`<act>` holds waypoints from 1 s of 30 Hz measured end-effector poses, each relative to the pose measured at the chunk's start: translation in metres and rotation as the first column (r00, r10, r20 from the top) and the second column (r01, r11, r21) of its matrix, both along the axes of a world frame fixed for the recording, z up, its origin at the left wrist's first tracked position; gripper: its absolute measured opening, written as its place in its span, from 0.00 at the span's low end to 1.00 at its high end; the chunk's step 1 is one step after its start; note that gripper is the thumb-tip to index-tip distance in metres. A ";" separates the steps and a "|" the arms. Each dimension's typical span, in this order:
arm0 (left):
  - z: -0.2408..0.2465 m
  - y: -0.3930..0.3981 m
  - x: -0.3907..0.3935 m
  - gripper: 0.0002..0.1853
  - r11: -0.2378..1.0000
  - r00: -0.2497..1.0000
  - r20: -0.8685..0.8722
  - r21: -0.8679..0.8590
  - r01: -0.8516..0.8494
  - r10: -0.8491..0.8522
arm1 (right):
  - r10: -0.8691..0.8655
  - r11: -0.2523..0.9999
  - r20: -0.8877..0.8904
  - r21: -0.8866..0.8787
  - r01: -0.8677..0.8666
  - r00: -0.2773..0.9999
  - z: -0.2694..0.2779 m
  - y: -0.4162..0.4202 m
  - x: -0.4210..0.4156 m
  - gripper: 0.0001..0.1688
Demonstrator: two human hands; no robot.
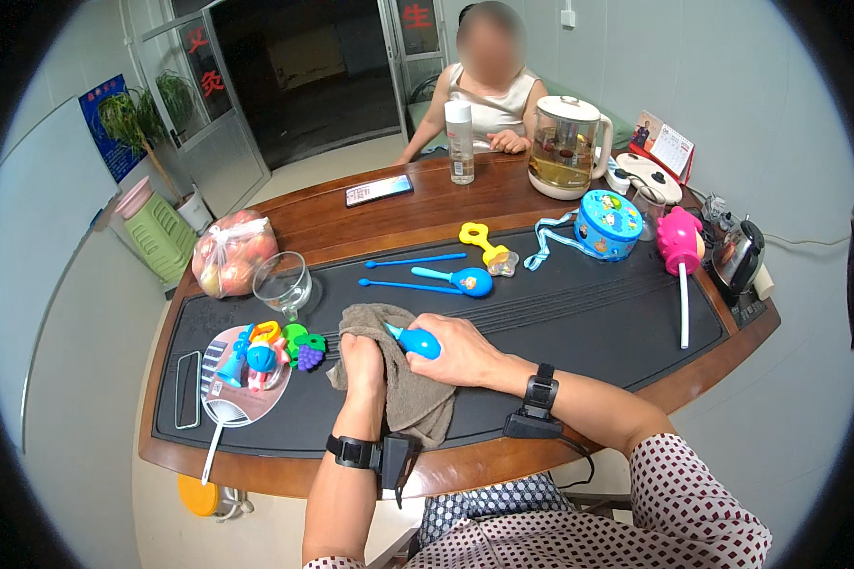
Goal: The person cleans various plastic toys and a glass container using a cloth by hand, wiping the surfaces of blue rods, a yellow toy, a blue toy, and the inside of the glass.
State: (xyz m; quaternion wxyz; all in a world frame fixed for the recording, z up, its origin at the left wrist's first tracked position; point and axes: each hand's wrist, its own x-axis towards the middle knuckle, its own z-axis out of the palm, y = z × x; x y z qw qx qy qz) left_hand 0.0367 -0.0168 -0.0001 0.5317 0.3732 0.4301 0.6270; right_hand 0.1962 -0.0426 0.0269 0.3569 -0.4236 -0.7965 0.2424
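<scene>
My right hand grips a blue toy maraca by its round head, its light blue handle pointing to the left. A grey-brown cloth is bunched in my left hand, and its fold wraps the handle's end. The lower part of the cloth hangs down onto the black tabletop panel. Beyond my hands lie a second blue maraca, two blue drumsticks and a yellow rattle. Left of the cloth, several plastic toys rest on a hand fan, beside a grape-shaped toy.
A glass cup and a bag of fruit stand at the left. On the right are a toy drum, a pink toy hammer and kettles. A person sits across the wooden table. Phones lie on it.
</scene>
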 end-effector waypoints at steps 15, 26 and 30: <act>0.008 -0.010 -0.007 0.14 1.000 0.989 0.149 -0.012 0.029 -0.027 | 0.054 0.863 -0.577 -0.384 -0.328 0.815 0.001 -0.004 -0.008 0.15; -0.021 0.000 -0.002 0.18 0.987 0.992 -0.040 0.102 0.126 -0.122 | -0.233 0.710 -0.803 -0.526 -0.468 0.549 -0.009 0.003 -0.010 0.19; -0.020 0.001 -0.002 0.13 0.997 0.995 -0.095 0.076 0.026 -0.019 | -0.238 0.698 -0.790 -0.544 -0.466 0.565 -0.014 0.007 -0.012 0.20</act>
